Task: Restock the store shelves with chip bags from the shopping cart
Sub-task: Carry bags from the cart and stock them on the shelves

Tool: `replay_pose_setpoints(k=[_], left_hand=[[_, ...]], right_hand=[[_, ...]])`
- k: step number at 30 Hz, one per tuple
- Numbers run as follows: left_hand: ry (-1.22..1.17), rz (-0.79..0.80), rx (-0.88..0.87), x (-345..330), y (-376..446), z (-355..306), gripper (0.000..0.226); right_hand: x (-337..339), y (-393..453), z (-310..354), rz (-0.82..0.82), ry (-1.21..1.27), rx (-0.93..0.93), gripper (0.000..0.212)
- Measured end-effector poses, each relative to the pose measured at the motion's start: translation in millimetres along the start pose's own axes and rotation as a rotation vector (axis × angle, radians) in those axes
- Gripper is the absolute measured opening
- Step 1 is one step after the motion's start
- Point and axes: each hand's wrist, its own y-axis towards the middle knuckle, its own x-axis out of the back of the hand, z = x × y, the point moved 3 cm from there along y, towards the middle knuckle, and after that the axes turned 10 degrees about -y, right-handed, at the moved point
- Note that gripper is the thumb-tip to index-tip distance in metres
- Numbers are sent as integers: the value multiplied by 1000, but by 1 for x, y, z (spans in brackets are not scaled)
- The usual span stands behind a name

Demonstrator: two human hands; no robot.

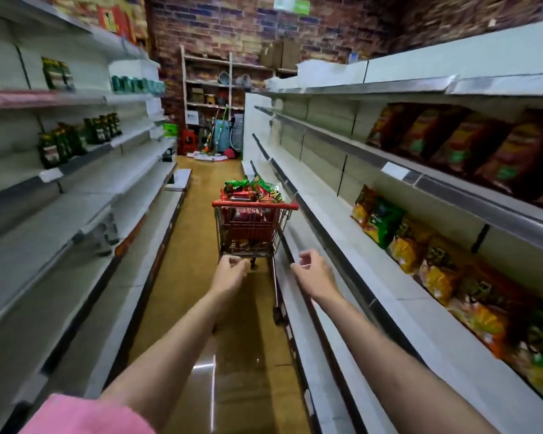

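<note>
A small red shopping cart [254, 204] stands in the aisle ahead, close to the right-hand shelves, heaped with red and green chip bags [252, 190]. Both my arms stretch forward toward it. My left hand [229, 270] and my right hand [312, 270] hover short of the cart with fingers curled, and neither holds anything or touches the handle. On the right shelves, yellow, orange and green chip bags [436, 264] line the middle shelf, and dark red bags [470, 148] fill the shelf above.
White shelving runs along both sides of the narrow aisle. The left shelves [76, 195] carry a few dark green packets [63, 145]. Brooms, stools and boxes [213, 139] crowd the far end under a brick wall. The brown floor [232, 355] is glossy.
</note>
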Motion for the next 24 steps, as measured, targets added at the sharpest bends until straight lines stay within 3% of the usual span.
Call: replay_pose_setpoints(k=[9, 20, 24], left_hand=[[-20, 12, -76, 39, 173, -58, 26], [-50, -56, 90, 60, 292, 0, 26], [-98, -82, 133, 61, 335, 6, 10]], right_hand=[[-59, 156, 84, -28, 22, 51, 22], [-165, 266, 90, 158, 24, 13, 26], [-185, 304, 87, 205, 21, 11, 28]])
